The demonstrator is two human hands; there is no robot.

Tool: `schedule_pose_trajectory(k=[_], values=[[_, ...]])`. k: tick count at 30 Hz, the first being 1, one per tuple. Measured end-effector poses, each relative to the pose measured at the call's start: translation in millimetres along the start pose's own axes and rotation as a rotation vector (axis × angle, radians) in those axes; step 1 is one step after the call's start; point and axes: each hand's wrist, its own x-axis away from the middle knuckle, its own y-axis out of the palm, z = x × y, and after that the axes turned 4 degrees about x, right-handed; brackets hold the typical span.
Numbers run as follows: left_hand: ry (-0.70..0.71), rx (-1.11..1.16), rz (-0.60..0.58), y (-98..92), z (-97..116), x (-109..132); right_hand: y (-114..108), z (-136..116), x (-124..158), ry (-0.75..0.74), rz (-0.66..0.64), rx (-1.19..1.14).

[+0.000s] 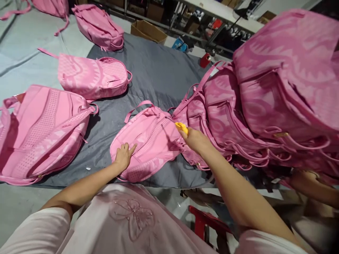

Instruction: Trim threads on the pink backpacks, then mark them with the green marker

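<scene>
A pink backpack (150,141) lies back-side up on the grey mat (156,76) in front of me. My left hand (123,154) rests on its near edge, fingers loosely curled with the forefinger stretched out and nothing in it. My right hand (194,138) is closed on a small yellow tool (182,127) at the backpack's right side, next to a tall stack of pink backpacks (267,106).
Other pink backpacks lie on the mat: one at the left (43,132), one behind it (92,76), one at the back (99,26). A cardboard box (148,31) and shelving stand at the far edge. A red stool (205,222) is near my legs.
</scene>
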Motion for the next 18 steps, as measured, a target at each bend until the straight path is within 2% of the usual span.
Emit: schedule_pose_trajectory(k=[3, 4, 5, 6, 7, 8, 9, 11, 12, 15, 16, 18], values=[[0.033, -0.068, 0.028, -11.8, 15, 9, -3, 2, 12, -0.170, -0.296, -0.046], [0.063, -0.074, 0.063, -14.1, 23, 14, -4, 5, 14, -0.190, -0.352, -0.051], [0.115, -0.063, 0.105, -14.5, 34, 21, -4, 10, 15, -0.150, -0.317, -0.025], [0.186, -0.033, 0.139, -12.7, 45, 28, -5, 18, 16, -0.059, -0.213, 0.029], [0.268, 0.019, 0.148, -8.5, 56, 34, -5, 26, 16, 0.040, -0.105, 0.087], [0.329, 0.103, 0.123, -2.5, 67, 39, -5, 35, 18, 0.102, -0.053, 0.118], [0.353, 0.204, 0.074, 4.7, 76, 40, -4, 45, 21, 0.108, -0.080, 0.102], [0.289, 0.390, -0.030, 18.3, 86, 35, -2, 62, 32, 0.036, -0.243, -0.027], [0.225, 0.459, -0.051, 22.7, 85, 27, 0, 70, 40, 0.015, -0.275, -0.097], [0.084, 0.580, -0.047, 21.8, 63, -3, 12, 90, 68, 0.121, -0.106, -0.218], [0.052, 0.620, -0.060, 17.9, 52, -11, 19, 95, 77, 0.112, -0.123, -0.281], [-0.004, 0.688, -0.102, 9.9, 31, -22, 35, 101, 89, -0.040, -0.326, -0.443]])
